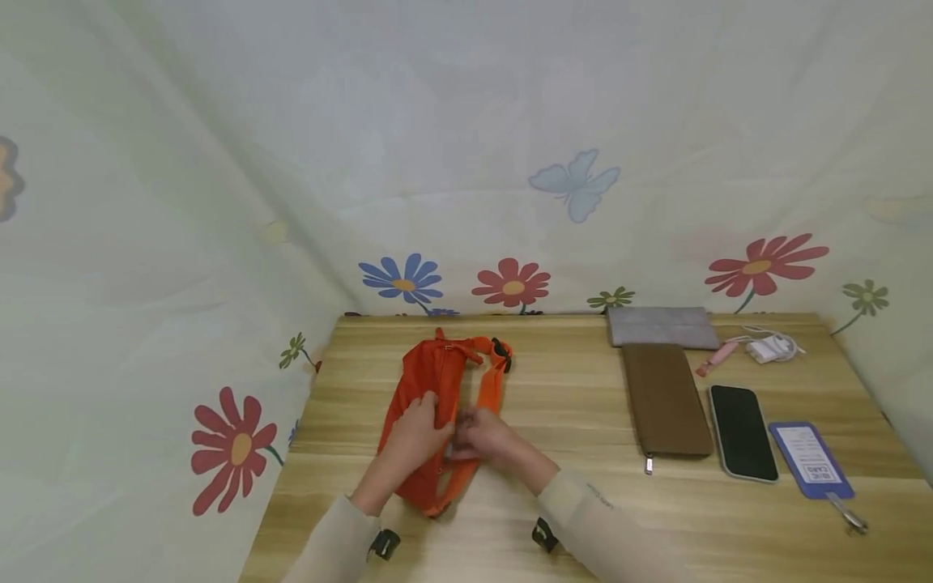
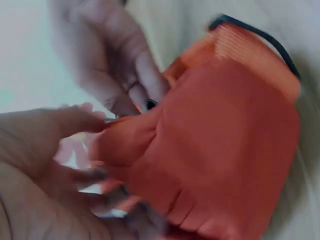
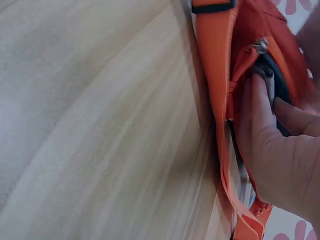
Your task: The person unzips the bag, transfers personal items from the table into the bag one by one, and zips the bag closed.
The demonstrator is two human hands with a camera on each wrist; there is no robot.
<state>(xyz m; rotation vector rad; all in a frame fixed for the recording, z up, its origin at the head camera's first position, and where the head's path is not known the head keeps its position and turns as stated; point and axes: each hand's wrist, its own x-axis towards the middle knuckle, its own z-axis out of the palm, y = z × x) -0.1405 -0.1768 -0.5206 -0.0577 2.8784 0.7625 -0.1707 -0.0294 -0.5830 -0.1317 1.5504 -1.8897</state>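
Two pale sleeves (image 1: 605,518) reach in over the near side of a wood-patterned table (image 1: 568,389), whose near edge and near right corner are cut off. Beside each cuff is a small dark piece, too unclear to name.

A red-orange bag (image 1: 430,372) lies in the left part of the table, nearer the left edge than the right. The left hand (image 1: 419,429) pinches its side, thumb above and fingers beneath; the fingers are blurred in the left wrist view. The right hand (image 1: 484,433) has its fingertips in the bag's mouth, its grip pinching a grey fold (image 3: 270,82) between thumb and fingers; whether this is lining or a separate item cannot be told. The bag's inside is mostly hidden by the hands. An orange strap (image 1: 490,393) with a dark buckle (image 1: 501,355) runs along its right side.

Near the right edge lies a blue-framed card (image 1: 811,461) with a metal clip, its small print hard to read. To its left is a phone (image 1: 743,433), screen dark, then a brown wallet (image 1: 666,401). Farther back are a pink tube (image 1: 717,359) and, towards the far right corner, a white charger (image 1: 771,348) in coiled cable. A grey case (image 1: 662,328) lies along the far edge. Behind hangs a pale flowered curtain (image 1: 437,162).
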